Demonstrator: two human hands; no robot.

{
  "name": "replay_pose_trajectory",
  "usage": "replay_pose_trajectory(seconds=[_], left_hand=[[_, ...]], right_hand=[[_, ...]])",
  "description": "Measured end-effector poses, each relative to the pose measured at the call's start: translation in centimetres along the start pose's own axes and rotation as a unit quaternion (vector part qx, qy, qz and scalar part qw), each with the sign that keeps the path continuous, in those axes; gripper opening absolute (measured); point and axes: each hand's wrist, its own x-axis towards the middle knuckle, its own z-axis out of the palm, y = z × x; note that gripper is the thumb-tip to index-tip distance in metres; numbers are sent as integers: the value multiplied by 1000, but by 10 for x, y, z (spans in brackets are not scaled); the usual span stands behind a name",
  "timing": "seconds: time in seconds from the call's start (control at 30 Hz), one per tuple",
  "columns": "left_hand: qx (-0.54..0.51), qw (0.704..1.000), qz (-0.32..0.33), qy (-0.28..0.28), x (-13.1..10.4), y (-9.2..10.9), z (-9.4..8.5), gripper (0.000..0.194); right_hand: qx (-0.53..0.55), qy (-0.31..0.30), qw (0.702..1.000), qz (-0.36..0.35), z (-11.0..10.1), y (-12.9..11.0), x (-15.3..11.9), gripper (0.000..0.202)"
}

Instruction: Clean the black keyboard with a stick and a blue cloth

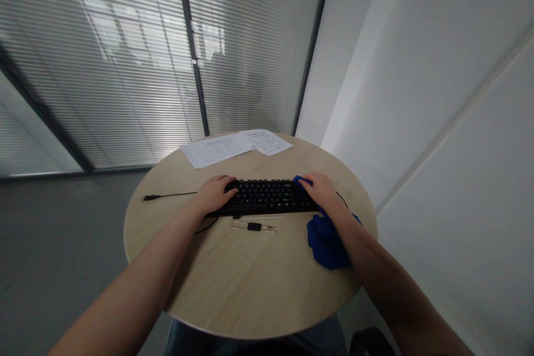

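A black keyboard [267, 194] lies across the middle of the round table. My left hand [216, 193] grips its left end, thumb on top of the keys and fingers at the far edge. My right hand [321, 189] is closed on a blue cloth [329, 242], pressing a bunched part of it onto the keyboard's right end. The rest of the cloth hangs below my right wrist and spreads on the table. In front of the keyboard lies a small wire tool with a black middle piece [254, 227]; its exact kind is unclear.
Sheets of printed paper [225, 148] lie at the table's far edge. A black cable with a plug [151, 197] stretches out to the left. The round wooden table [250, 283] stands near a white wall [438, 83] on the right and glass with blinds [250, 67] ahead.
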Motion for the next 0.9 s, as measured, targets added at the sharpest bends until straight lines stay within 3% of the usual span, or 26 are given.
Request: replay_pose_trajectory(seconds=[0.1, 0.4, 0.63, 0.9], left_hand=[[-5, 1000, 2, 2, 1, -1, 1, 58], [-5, 1000, 4, -5, 1, 0, -1, 57], [-17, 1000, 6, -5, 2, 0, -1, 56], [-9, 1000, -2, -7, 1, 1, -2, 58]], right_hand=[[-2, -72, 997, -19, 5, -2, -1, 23], [-17, -125, 991, -35, 0, -1, -3, 28], [-82, -85, 993, -22, 3, 2, -1, 26], [18, -35, 998, -43, 21, 25, -1, 22]])
